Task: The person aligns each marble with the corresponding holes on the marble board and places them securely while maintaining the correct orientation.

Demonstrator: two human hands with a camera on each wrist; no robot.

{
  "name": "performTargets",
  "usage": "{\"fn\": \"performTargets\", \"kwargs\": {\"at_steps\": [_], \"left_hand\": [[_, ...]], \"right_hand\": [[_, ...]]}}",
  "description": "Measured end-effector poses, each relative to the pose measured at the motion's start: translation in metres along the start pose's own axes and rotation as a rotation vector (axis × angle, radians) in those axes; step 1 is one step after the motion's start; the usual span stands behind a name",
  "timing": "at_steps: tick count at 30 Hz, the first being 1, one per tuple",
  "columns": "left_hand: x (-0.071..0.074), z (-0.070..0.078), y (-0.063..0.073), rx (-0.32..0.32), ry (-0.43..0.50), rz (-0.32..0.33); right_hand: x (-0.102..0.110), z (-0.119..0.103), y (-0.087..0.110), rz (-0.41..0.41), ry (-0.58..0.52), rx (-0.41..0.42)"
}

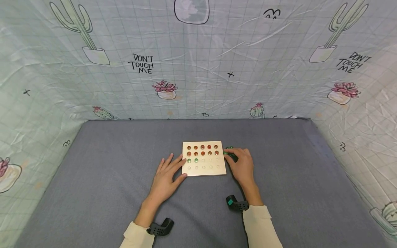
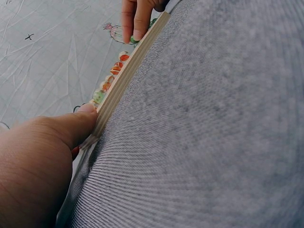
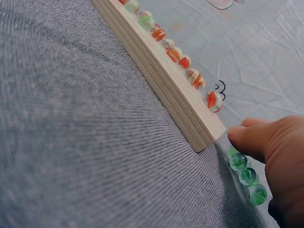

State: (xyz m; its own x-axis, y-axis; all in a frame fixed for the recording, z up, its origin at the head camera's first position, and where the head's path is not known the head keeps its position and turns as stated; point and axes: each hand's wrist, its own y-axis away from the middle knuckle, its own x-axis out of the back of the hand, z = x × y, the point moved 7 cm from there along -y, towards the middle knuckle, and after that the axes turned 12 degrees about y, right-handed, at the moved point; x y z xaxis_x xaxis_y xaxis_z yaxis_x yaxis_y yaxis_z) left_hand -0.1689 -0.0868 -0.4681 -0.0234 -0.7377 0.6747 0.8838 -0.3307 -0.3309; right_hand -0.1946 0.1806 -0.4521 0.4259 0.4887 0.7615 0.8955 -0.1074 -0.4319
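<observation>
On the grey cloth (image 1: 118,179), we found the wooden board (image 1: 200,172) between both hands, its two far rows filled with orange-red marbles (image 1: 203,147) and two seated green marbles (image 1: 196,160) at the left of the third row. We noted the left hand (image 1: 165,179) with fingers spread, touching the board's left edge. We observed the right hand (image 1: 243,166) just beyond the right edge, its thumb and forefinger pinching a green marble (image 1: 225,153) near loose green marbles (image 3: 247,176).
</observation>
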Motion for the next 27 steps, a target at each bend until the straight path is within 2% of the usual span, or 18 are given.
{"fn": "performTargets", "kwargs": {"at_steps": [7,18,27], "left_hand": [[0.001,0.001,0.000,-0.003,-0.001,-0.004],[0.003,0.001,-0.002,0.007,0.008,-0.010],[0.005,0.003,-0.003,0.006,0.011,-0.011]], "right_hand": [[0.002,-0.006,-0.001,0.011,-0.040,0.012],[-0.002,-0.032,-0.001,0.022,-0.141,0.098],[-0.005,-0.042,0.000,0.006,-0.170,0.092]]}}
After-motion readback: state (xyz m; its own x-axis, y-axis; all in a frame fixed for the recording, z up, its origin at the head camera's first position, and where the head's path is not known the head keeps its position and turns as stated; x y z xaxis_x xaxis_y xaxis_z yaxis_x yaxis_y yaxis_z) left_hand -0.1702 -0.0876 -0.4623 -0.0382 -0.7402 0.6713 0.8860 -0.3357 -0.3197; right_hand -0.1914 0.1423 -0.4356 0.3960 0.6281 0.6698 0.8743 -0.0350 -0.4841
